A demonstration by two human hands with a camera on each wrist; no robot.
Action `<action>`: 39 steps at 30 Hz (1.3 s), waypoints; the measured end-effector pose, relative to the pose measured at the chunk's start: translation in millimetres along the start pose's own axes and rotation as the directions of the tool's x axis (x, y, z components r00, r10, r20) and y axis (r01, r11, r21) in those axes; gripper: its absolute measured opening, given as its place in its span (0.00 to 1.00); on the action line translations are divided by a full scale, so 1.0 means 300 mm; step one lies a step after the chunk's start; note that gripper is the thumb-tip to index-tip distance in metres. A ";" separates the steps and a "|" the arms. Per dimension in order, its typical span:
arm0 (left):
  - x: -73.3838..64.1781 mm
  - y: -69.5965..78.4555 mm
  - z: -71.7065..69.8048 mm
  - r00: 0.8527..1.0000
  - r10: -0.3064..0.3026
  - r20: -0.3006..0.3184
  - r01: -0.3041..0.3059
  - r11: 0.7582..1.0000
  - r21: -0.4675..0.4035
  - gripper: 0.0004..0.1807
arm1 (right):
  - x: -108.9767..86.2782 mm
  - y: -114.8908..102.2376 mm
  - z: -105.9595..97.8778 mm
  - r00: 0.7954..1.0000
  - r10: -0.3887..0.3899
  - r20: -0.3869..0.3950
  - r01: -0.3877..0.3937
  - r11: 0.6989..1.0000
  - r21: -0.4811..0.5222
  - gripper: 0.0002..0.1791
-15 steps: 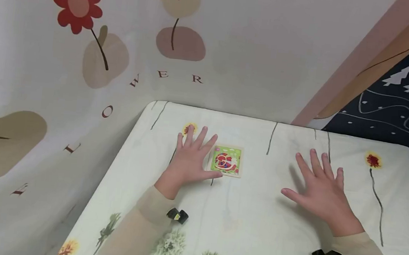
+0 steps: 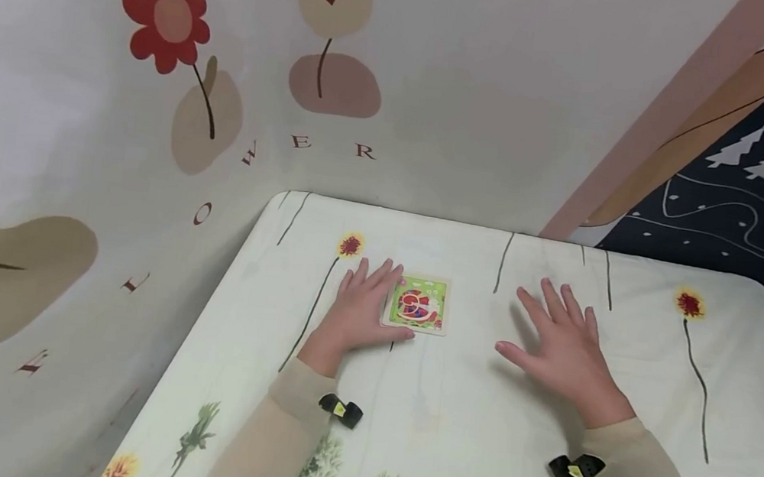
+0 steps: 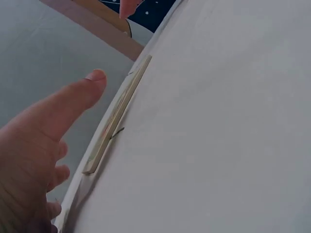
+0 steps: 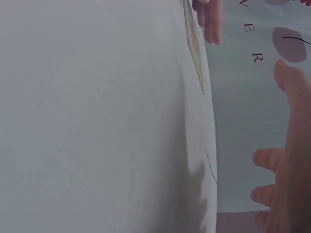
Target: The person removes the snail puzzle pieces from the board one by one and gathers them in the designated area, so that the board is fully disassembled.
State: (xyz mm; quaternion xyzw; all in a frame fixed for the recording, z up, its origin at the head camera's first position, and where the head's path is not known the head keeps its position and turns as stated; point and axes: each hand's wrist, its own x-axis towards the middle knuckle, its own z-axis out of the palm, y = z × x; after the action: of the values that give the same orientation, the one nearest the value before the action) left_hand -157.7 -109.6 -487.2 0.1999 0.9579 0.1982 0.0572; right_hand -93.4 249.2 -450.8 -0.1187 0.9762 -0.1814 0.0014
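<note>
A small square wooden picture puzzle (image 2: 419,304), with a red snail-like figure on green and a pale wooden border, lies flat on the cloth-covered table. My left hand (image 2: 362,312) is spread at its left side, with the thumb by the near edge and the fingers along the left edge. In the left wrist view the thumb (image 3: 77,99) stands out above the thin wooden edge of the puzzle (image 3: 119,114). To the right, apart from the puzzle, my right hand (image 2: 566,354) hovers over the cloth with fingers spread and nothing in it.
The white tablecloth (image 2: 460,430) is printed with flowers and stems. A pale curtain-like wall (image 2: 476,125) with printed flowers and letters rises behind and to the left. At the far right is dark fabric (image 2: 722,225) with white trees. Both wrists wear black straps.
My left hand has drawn its fingers closer together and come nearer the puzzle's left edge. The right hand has moved left, toward the puzzle. The head view has shifted slightly.
</note>
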 end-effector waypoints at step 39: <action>0.026 -0.044 0.084 0.996 0.046 -0.074 -0.041 0.997 0.068 0.61 | 0.272 -0.255 0.279 0.988 -0.044 -0.149 0.093 0.937 0.336 0.32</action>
State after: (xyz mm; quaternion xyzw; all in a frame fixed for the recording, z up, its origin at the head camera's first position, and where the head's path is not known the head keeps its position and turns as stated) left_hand -164.8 -108.6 -515.9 0.2147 0.9608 0.1750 0.0098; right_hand -151.1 131.3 -498.5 -0.1377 0.9228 -0.3560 -0.0525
